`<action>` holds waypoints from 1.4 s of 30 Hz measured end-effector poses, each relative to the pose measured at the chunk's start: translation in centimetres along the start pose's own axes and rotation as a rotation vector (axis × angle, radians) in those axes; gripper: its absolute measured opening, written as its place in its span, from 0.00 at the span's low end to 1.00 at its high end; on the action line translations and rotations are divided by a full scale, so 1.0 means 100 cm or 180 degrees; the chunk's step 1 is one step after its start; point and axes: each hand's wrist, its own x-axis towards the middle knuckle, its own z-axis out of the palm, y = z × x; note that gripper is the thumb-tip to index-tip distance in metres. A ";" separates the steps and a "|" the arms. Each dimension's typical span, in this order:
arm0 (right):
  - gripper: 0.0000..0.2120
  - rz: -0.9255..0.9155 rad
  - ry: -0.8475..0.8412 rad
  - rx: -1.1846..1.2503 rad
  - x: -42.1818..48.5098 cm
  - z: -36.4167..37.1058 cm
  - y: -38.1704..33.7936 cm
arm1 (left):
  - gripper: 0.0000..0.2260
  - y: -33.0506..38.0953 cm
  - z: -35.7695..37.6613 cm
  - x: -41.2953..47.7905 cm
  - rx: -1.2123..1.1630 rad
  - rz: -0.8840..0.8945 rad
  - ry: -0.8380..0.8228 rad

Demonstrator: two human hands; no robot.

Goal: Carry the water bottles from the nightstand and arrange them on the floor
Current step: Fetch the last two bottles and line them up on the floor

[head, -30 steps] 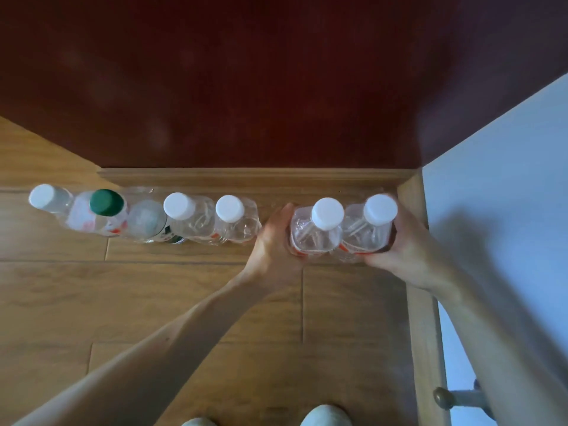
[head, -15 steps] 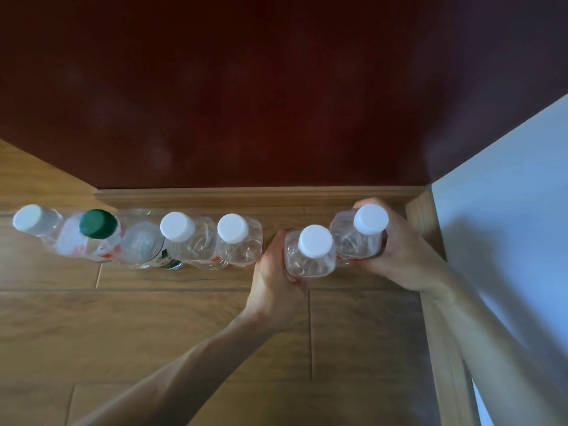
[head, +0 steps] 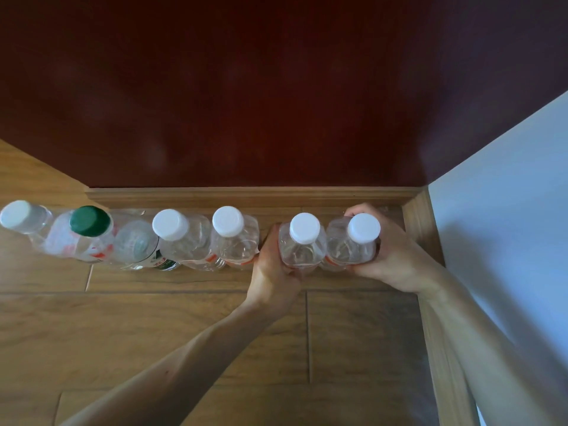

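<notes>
Head view: left hand (head: 273,267) curls round one white-capped bottle (head: 302,250), right hand (head: 396,259) round its neighbour (head: 350,252), both upright on the floor (head: 153,318) along the baseboard (head: 246,196), probably nudged together to extend the row (head: 184,241) straight.

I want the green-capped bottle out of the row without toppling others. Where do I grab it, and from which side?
Pinch the green-capped bottle by its cap and neck, from straight above. Neighbouring bottles crowd its body on both sides, so only the top stands free.
</notes>
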 end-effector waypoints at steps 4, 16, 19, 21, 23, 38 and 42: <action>0.33 0.0043 -0.0099 0.0041 0.002 0.000 0.003 | 0.28 -0.006 0.001 0.001 0.0028 0.0124 0.0013; 0.34 0.0053 -0.0169 0.0069 -0.003 0.001 0.012 | 0.34 -0.008 -0.007 0.009 0.0242 0.0150 -0.0541; 0.34 0.0051 -0.0118 0.0071 -0.004 0.003 0.014 | 0.35 -0.009 -0.006 0.008 0.0244 0.0109 -0.0510; 0.35 0.0043 -0.0072 0.0146 -0.005 0.005 0.015 | 0.34 -0.008 -0.006 0.006 0.0195 0.0051 -0.0509; 0.35 0.0063 -0.0040 0.0244 -0.008 0.006 0.014 | 0.33 -0.006 -0.007 0.004 0.0208 0.0050 -0.0496; 0.43 0.1488 -0.0242 -0.0763 -0.051 -0.002 -0.055 | 0.30 0.063 -0.026 -0.031 0.0987 -0.1825 -0.1477; 0.35 0.1788 -0.0717 -0.0963 -0.083 -0.007 -0.095 | 0.29 0.105 -0.043 -0.060 0.1869 -0.1917 -0.1877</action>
